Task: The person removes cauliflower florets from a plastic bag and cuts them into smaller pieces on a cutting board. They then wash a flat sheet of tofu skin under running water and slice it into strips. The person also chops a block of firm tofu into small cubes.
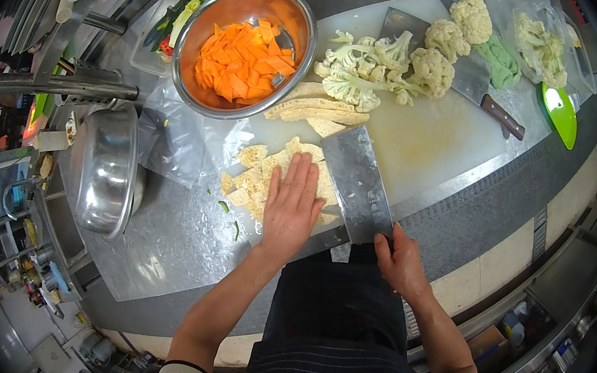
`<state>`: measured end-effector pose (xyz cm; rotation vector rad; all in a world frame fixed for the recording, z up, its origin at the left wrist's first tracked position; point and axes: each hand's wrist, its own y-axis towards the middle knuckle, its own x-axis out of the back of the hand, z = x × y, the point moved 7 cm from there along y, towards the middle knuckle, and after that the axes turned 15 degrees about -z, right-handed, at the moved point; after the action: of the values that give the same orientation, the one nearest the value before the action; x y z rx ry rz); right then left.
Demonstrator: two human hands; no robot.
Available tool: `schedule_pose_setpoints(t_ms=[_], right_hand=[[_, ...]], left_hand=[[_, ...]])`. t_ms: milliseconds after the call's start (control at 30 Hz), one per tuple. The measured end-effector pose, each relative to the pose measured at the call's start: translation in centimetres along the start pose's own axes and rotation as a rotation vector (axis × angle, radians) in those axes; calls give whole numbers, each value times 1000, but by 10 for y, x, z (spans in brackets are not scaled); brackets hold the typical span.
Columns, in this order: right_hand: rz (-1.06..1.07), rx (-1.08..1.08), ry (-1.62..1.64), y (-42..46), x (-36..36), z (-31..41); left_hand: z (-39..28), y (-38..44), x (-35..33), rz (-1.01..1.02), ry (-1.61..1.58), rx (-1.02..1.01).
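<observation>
My left hand [292, 202] lies flat, palm down, on a pile of pale cut pieces [248, 179], perhaps tofu or flatbread, at the near left end of a white cutting board [447, 142]. My right hand [403, 259] grips a broad cleaver [357, 179] at its handle end; the blade lies flat-looking beside the pile, to the right of my left hand. Longer pale slabs [318, 106] rest just beyond. Cauliflower florets [356, 71] and larger cauliflower heads [432, 72] are at the far part of the board, partly over a second cleaver [471, 76] with a brown handle.
A steel bowl [180, 62] of sliced carrot [243, 64] stands behind the pile. To the left are a clear plastic bag [171, 139] and a tilted steel basin [110, 170]. A green cloth [499, 61], a green-bladed tool [559, 114] and bagged cauliflower [541, 45] lie at the right.
</observation>
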<state>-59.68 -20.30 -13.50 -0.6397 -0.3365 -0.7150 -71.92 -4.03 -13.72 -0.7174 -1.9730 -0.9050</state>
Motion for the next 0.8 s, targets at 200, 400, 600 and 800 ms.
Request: schedule_pose_setpoints(t_ms=[200, 400, 600, 800], right_hand=[[17, -19, -16, 6, -9, -4], [75, -33, 96, 8, -11, -19], [65, 22, 35, 13, -13, -12], [91, 16, 22, 16, -13, -2]], left_hand=[[0, -1, -1, 17, 6, 8], [1, -1, -1, 19, -27, 16], [3, -2, -1, 19, -31, 21], [3, -2, -2, 23, -39, 29]])
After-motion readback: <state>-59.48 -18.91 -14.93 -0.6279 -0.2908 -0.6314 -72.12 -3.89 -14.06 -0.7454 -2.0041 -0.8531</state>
